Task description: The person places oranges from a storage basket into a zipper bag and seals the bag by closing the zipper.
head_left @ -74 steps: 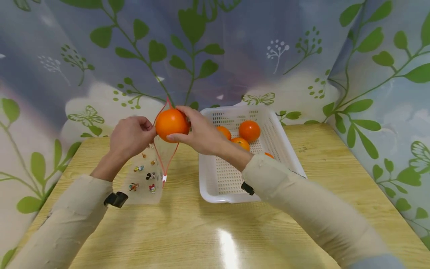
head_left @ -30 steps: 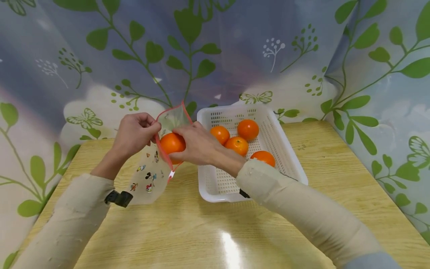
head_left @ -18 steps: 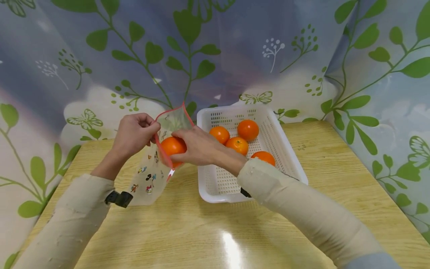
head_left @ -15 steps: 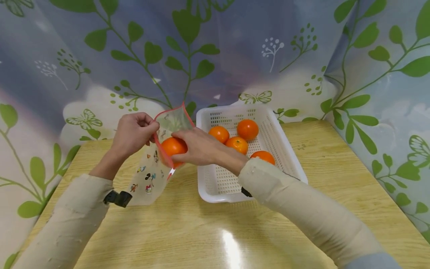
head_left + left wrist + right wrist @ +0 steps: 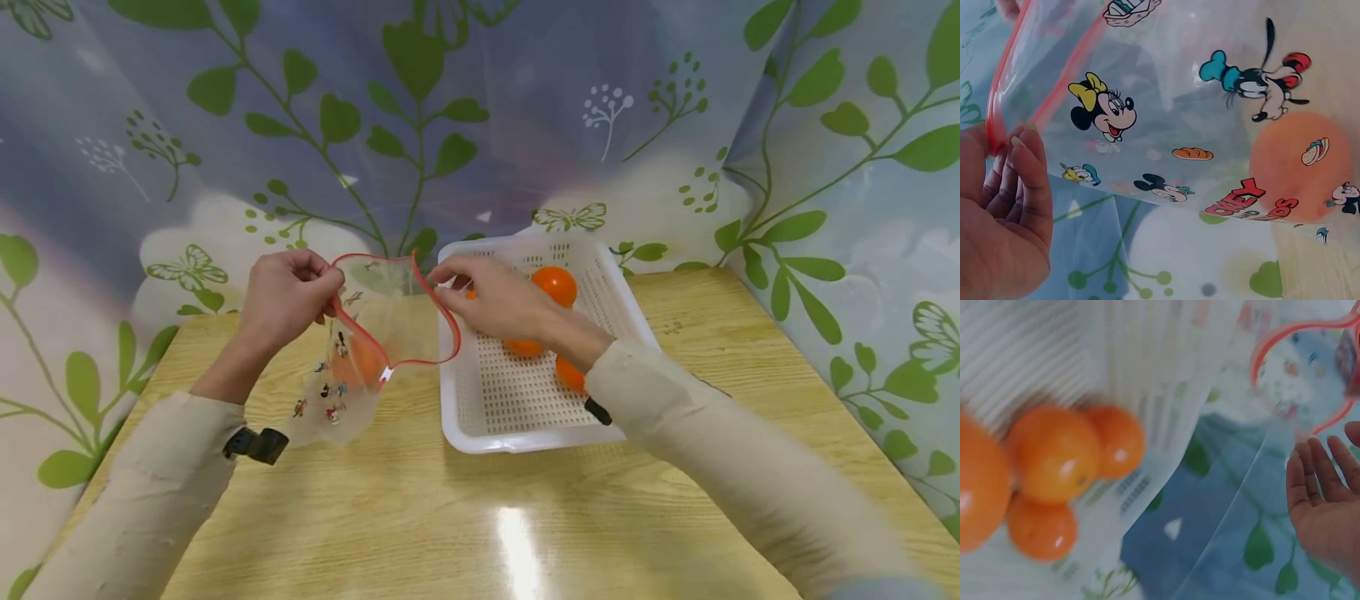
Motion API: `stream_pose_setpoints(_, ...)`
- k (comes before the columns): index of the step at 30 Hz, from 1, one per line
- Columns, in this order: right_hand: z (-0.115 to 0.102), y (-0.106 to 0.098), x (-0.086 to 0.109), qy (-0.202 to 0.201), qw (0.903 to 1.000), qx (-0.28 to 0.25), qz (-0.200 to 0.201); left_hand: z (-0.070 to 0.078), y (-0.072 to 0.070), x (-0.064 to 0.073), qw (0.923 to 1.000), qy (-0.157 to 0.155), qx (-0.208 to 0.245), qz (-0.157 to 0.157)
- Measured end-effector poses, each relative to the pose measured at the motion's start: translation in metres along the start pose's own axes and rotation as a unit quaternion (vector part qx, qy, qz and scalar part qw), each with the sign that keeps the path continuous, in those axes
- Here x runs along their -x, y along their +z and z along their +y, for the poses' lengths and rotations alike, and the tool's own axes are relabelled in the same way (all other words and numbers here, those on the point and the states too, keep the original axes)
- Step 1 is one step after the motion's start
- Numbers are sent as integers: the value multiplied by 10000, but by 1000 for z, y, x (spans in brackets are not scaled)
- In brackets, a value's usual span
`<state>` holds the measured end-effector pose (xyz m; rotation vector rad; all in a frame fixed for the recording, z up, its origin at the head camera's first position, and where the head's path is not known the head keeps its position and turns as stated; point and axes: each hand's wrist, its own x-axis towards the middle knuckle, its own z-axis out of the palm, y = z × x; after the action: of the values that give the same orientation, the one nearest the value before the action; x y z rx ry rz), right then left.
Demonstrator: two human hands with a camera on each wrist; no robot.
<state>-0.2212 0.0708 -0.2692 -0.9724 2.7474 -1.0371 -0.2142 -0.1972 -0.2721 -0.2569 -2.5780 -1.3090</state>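
My left hand [image 5: 288, 296] pinches the red zip edge of a clear zip bag [image 5: 401, 321] printed with cartoon figures. The bag's mouth gapes toward the right, and a white slider [image 5: 386, 375] sits at its near corner. Low inside the bag is an orange [image 5: 1300, 165], seen through the plastic in the left wrist view. My right hand [image 5: 495, 296] holds nothing; its fingers are loosely bent right by the bag's far rim, over the left side of the basket. In the right wrist view, my right hand [image 5: 1329, 481] shows its palm and relaxed fingers below the red rim.
A white perforated plastic basket [image 5: 450, 408] stands right of the bag with several oranges [image 5: 555, 286] inside, partly hidden by my right arm. The wooden table [image 5: 420, 517] meets a leaf-patterned curtain [image 5: 525, 125] at the back.
My right hand lowered the orange into the bag, let it go and drew back to the right. The orange slid down inside. The bag's mouth has widened while my left hand kept its pinch.
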Motion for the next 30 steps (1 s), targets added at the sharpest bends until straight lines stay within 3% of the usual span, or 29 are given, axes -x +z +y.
stream_pose_setpoints(4,23,-17,7,185,9993,302,-68,1,-1,-1,9997,-31,-46,240)
stream_pose_setpoints(10,54,-35,18,714,9880,1042,-888,1,-6,-3,9982,9,168,584)
stream_pose_setpoints(15,69,-43,31,1107,9574,1635,-2105,5,-19,-7,9952,9,505,838)
stream_pose_setpoints(19,74,-43,41,1608,9281,1750,-2865,10,-32,-9,9942,37,436,980)
stream_pose_setpoints(23,76,-41,49,2057,9069,1758,-3230,13,-39,-9,9948,74,335,961)
stream_pose_setpoints(30,83,-30,51,2308,8843,2041,-3507,9,-36,-6,9961,10,57,886)
